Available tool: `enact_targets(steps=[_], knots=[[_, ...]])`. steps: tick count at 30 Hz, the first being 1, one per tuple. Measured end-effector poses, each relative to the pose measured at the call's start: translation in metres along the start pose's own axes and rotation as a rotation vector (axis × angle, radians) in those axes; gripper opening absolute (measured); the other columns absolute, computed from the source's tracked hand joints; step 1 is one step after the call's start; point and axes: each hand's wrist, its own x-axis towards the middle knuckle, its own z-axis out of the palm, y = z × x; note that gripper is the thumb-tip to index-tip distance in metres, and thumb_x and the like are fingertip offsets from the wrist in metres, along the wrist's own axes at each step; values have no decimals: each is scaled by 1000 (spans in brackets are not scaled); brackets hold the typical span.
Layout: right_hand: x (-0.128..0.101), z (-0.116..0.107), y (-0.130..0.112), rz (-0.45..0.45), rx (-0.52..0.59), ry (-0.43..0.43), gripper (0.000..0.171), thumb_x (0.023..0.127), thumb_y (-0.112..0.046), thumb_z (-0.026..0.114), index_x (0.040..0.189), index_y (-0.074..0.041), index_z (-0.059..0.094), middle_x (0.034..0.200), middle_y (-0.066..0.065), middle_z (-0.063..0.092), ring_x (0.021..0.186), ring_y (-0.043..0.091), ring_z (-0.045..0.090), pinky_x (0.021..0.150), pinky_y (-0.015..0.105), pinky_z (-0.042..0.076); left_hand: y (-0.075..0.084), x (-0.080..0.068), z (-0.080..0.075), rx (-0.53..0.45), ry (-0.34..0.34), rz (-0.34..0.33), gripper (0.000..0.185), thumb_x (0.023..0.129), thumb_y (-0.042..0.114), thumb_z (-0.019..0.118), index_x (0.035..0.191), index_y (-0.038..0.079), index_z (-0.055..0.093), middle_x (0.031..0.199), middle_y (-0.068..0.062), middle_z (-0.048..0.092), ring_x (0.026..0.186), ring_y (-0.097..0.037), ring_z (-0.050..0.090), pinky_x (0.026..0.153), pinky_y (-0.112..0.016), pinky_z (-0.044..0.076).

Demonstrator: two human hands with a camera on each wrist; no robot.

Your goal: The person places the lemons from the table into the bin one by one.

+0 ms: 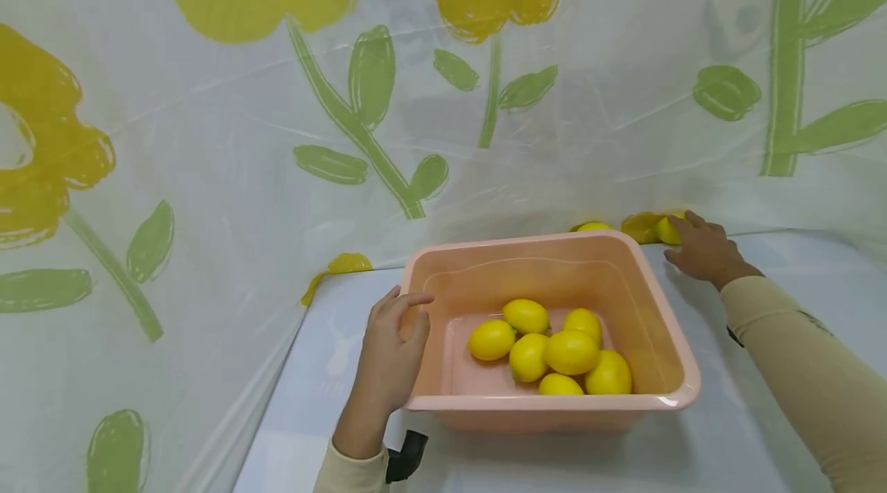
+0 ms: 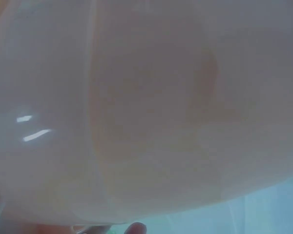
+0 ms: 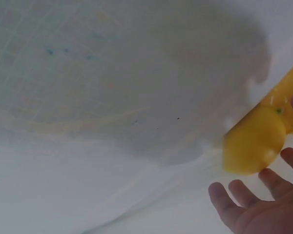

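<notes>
A pink plastic basin [image 1: 533,403] holds several yellow lemons [image 1: 572,352], gathered mostly toward its right side. My left hand [image 1: 391,347] rests at the basin's left rim, thumb and index finger loosely apart and overlapping the rim. The left wrist view is filled by the basin's pale, shiny wall [image 2: 146,97], with a few fingertips [image 2: 136,228] along the bottom. Beyond the basin's back right corner, my right hand [image 1: 710,250] reaches to another lemon [image 1: 669,231]. In the right wrist view its fingers are spread, with fingertips [image 3: 267,175] right at this lemon [image 3: 254,141].
One more lemon [image 1: 594,226] shows partly behind the basin's back rim. A white curtain [image 1: 229,139] printed with yellow flowers and green stems hangs along the back and left edges of the white table [image 1: 305,400].
</notes>
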Motion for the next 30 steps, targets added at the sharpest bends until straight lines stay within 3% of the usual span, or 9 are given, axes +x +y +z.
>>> enact_targets(steps=[13, 21, 26, 30], knots=[[-1, -5, 5, 8, -43, 2, 71, 92, -20, 49, 151, 8, 21, 154, 42, 9, 128, 73, 16, 92, 84, 29, 3, 0, 3, 5, -7, 6, 26, 99, 21, 55, 120, 17, 70, 140, -8, 60, 150, -27, 31, 115, -64, 29], [3, 1, 3, -43, -43, 149, 57, 92, -13, 50, 141, 11, 35, 137, 41, 32, 116, 69, 34, 85, 78, 37, 1, -1, 1, 8, -5, -14, 26, 99, 22, 55, 121, 19, 70, 143, -9, 57, 150, -27, 30, 115, -65, 31], [6, 4, 1, -50, -35, 196, 50, 91, -10, 50, 134, 14, 41, 138, 41, 36, 113, 66, 39, 85, 74, 40, 1, -1, 1, 1, -7, -23, 26, 99, 21, 55, 122, 17, 69, 145, -10, 56, 150, -28, 30, 114, -66, 31], [4, 6, 1, -44, -51, 233, 42, 91, -10, 52, 126, 10, 45, 132, 38, 47, 108, 60, 47, 80, 72, 41, 0, 0, 2, -1, -4, -17, 27, 99, 20, 56, 122, 16, 69, 144, -10, 57, 150, -28, 30, 113, -66, 32]])
